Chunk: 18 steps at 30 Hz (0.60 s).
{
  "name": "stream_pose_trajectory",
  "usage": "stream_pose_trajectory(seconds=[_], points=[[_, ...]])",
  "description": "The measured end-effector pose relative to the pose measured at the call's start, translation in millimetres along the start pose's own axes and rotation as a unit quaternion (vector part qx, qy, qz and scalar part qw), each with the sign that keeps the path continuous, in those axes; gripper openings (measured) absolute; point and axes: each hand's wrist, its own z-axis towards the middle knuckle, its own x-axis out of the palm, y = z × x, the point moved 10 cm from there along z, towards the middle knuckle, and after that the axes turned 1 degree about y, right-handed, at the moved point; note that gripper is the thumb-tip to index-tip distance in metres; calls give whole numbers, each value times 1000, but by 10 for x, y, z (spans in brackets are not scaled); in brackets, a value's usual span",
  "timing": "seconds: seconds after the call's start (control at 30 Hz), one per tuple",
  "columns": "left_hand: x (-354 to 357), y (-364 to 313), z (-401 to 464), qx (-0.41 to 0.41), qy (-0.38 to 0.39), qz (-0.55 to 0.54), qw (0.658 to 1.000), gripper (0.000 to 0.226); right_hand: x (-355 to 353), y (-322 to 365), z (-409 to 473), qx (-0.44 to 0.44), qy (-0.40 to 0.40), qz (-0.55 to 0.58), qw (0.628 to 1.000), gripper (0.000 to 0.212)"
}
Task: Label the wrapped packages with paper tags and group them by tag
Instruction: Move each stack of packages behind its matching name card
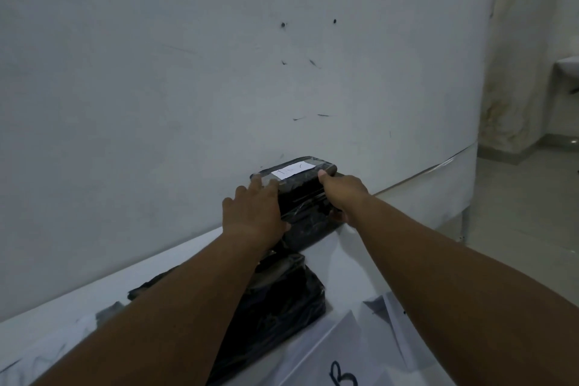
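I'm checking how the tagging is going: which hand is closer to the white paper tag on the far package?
Right. The right hand has a fingertip at the tag's near right corner; the left hand lies further left on the package.

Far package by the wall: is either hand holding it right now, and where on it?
Both. The left hand lies on the tagged black package at its left end; the right hand grips its right end, thumb underneath.

Place: bare utility or storage room, exact kind unclear
Evidence: scuffed white wall (219, 56), stained corner upper right, white worktable (354, 247)
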Motion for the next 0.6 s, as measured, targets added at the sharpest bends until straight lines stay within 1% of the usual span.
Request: stream_pose_trajectory(seconds=[0.07, 0.13, 0.2, 0.23, 0.33, 0.43, 0.53, 0.6], points=[[-63, 16, -60, -12, -7, -27, 1000, 105, -63, 55, -147, 3, -14, -2, 1000, 94], [-186, 65, -151, -19, -19, -59, 998, 96, -68, 107, -257, 0, -8, -13, 1000, 98], [-343, 148, -299, -21, -31, -84, 996, 83, -46, 232, -548, -7, 18, -34, 999, 103], [-410, 207, -403, -20, -30, -88, 995, 81, -14, 295, -746, -15, 41, -46, 998, 98], [-537, 370, -796, -17, -8, -81, 997, 78, 144, 416, -1321, -38, 133, -117, 983, 73], [-560, 508, -1225, -20, 5, -72, 997, 67, 302, 412, -1782, -63, 200, -198, 957, 64], [-507, 646, -1541, -30, 6, -54, 998, 67, 443, 368, -2083, -104, 220, -271, 931, 64], [-447, 711, -1675, -31, 0, -37, 999, 68, 497, 345, -2174, -133, 205, -309, 919, 66]])
